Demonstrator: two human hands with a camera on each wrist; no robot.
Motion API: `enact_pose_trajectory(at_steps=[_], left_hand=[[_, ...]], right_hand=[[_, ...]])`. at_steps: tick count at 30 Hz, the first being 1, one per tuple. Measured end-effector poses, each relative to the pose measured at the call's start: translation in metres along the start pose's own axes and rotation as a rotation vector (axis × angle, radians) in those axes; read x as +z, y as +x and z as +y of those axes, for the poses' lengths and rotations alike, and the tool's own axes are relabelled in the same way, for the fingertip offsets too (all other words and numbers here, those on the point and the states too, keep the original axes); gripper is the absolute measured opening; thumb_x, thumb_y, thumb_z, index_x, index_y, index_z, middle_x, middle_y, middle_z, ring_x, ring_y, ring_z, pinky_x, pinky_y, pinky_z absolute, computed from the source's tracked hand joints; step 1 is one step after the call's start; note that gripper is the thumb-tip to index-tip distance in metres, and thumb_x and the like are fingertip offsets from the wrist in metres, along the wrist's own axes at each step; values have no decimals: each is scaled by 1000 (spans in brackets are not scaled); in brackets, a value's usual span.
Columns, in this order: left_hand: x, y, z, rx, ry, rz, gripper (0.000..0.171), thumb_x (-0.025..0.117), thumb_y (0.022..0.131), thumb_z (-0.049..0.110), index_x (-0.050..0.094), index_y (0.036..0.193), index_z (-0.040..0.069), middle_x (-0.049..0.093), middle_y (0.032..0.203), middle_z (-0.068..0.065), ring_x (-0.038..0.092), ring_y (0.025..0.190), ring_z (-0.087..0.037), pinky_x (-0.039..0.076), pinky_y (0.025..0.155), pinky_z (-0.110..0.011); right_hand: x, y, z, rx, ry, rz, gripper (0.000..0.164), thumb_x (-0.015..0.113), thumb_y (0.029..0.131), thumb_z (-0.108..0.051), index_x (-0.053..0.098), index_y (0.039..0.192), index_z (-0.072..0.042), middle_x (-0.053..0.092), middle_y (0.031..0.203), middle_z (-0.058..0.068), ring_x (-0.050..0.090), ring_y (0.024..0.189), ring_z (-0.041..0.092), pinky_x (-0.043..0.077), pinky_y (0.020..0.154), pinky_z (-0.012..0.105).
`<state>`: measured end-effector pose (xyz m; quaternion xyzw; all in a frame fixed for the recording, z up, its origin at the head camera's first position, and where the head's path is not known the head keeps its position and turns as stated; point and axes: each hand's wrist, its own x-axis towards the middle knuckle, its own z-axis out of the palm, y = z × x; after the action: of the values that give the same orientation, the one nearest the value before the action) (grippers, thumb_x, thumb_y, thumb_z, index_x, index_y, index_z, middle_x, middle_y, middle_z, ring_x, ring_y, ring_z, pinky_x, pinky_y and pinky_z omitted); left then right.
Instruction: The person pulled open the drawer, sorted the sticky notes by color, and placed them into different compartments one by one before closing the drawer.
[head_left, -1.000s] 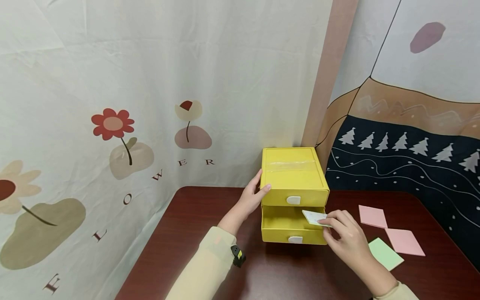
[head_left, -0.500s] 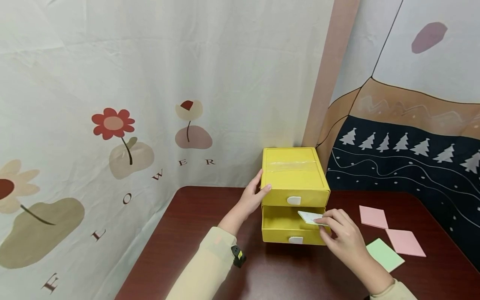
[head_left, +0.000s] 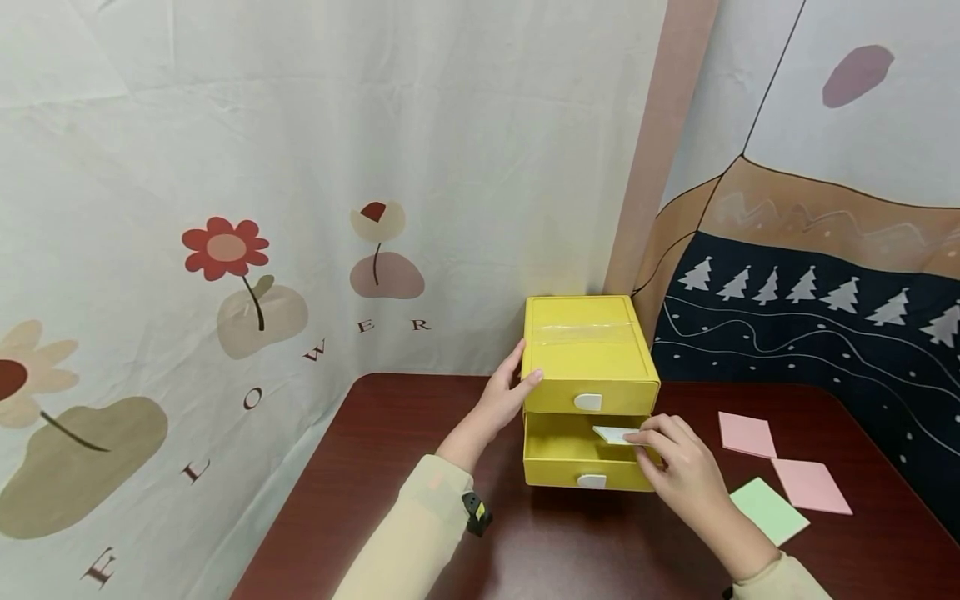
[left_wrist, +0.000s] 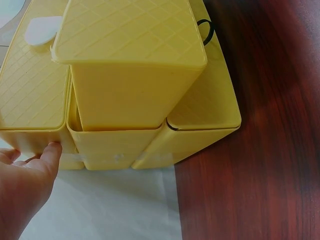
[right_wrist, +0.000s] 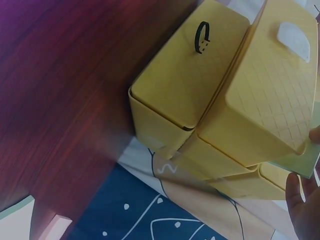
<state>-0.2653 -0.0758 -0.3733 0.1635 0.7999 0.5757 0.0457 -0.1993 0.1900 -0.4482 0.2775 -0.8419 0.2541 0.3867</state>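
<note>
A yellow drawer box [head_left: 585,342] stands at the table's back, its middle drawer [head_left: 588,473] pulled out below the shut top one. My left hand [head_left: 497,404] rests on the box's left side near the front, fingers along the wall and thumb at the front corner. In the left wrist view those fingers [left_wrist: 50,154] touch the upper tier's side. My right hand [head_left: 686,471] pinches a pale green sticky note pad [head_left: 613,435] by its right end, tilted over the pulled-out drawer. The right wrist view shows the pad [right_wrist: 297,162] at the drawer's edge.
Two pink pads [head_left: 812,484] and a green pad [head_left: 770,511] lie on the dark red table [head_left: 405,467] to the right. A bottom drawer with a black ring pull [right_wrist: 201,37] sits under the pulled-out one. Printed curtains [head_left: 465,167] hang behind.
My right hand has moved slightly left with the pad, which is further over the drawer and tilted flatter. The left hand and box have stayed put.
</note>
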Motion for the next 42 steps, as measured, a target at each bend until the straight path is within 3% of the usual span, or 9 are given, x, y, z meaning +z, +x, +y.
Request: enact_pose_trajectory(at_steps=[25,32,42], left_hand=[[1,0,0,-1,1,6,68,52,98,27,14,153,16,15,158,-8,15,145,-28,21,115,-48],[4,18,-33,-8,2,22,70,54,96,33,14,153,24,13,159,-3,12,145,-26,19,115,-50],[5,17,-36,8,11,55,70,55,94,42,18,152,32,18,158,2,16,145,-22,21,115,-48]], right_hand=[[11,3,1,118,-89,-20,29,81,63,2,72,80,-20,55,83,-10,48,81,8,41,69,16],[12,4,1,167,-85,-40,27,81,65,1,73,81,-20,55,83,-11,48,82,7,40,70,12],[15,7,1,180,-86,-46,26,79,67,1,74,80,-21,55,83,-11,49,81,7,41,69,18]])
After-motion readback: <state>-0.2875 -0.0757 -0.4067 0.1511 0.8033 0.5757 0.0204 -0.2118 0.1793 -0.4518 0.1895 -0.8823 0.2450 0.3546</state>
